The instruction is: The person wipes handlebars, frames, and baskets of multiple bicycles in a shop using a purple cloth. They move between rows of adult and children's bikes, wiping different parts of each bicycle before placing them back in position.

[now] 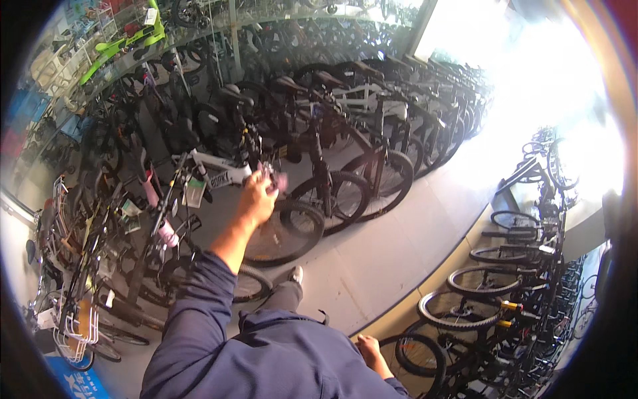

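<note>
My left hand (258,198) is raised in front of me, its fingers closed round a small pinkish thing (279,181) that looks soft and is blurred. Just beyond it are the handlebar and front end of a white-framed bicycle (226,175). The front wheel (292,249) of a bicycle stands below and to the right of that hand. Low at my right side, my right hand (369,350) has its fingers curled. Whatever it may hold is hidden. A black bicycle tyre (428,347) is close beside it.
Parked bicycles (379,156) line the far side, with a glass wall (319,40) behind them. More bicycles (475,309) stand along the right on a ledge (399,312). Pale floor tiles (372,253) run between. A wire basket (76,336) is at the left.
</note>
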